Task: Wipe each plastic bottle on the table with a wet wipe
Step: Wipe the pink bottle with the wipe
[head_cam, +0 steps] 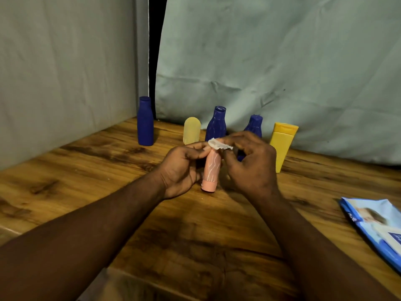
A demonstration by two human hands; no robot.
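Head view: pink bottle (211, 170) between both hands.

Far edge of worktop (86, 174) is blocked by bottle row (217, 127) against cloth backdrop (282, 61); right side is taken by wipes pack (377, 222); open wood is left at front-left.

Makeshift recording corner, cloth backdrop (282, 61), wood-grain table (86, 170)

Lettering on the wipes pack (373, 222) is illegible.
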